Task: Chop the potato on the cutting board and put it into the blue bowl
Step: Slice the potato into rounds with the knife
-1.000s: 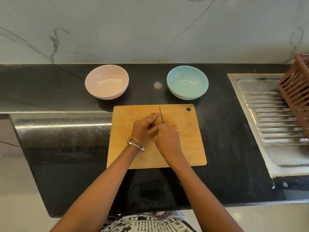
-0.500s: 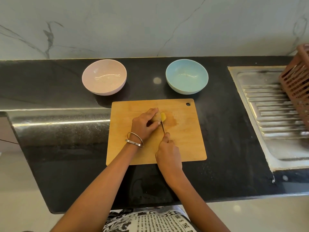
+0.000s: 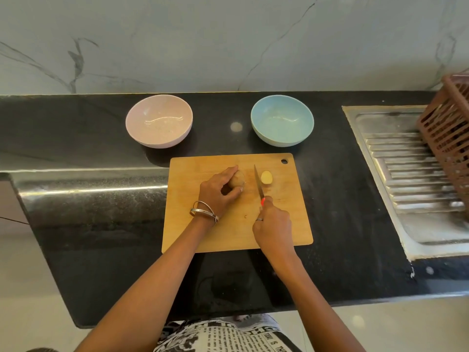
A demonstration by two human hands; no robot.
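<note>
Black stone tabletop (image 3: 76,212). Far L: round pale-pink bowl (image 3: 159,121). Wooden rectangular cutting board (image 3: 228,232) in front. L hand (image 3: 219,190) on it w/ its grip curled round the brown unpeeled potato (image 3: 237,179). Just R, steel knife w/ red handle (image 3: 258,185), blade down on board, handle in R hand (image 3: 272,228), grip closed tight. Yellow cut potato slice (image 3: 266,178) lies beside blade. Round light-blue bowl (image 3: 282,120) behind board, apart. Far R: steel sink drainer (image 3: 406,179), brown plastic basket (image 3: 449,138).

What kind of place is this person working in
Most likely a home kitchen. A steel sink drainboard is set into a black stone counter against a marble wall, and a wooden cutting board with a potato sits before two bowls.
</note>
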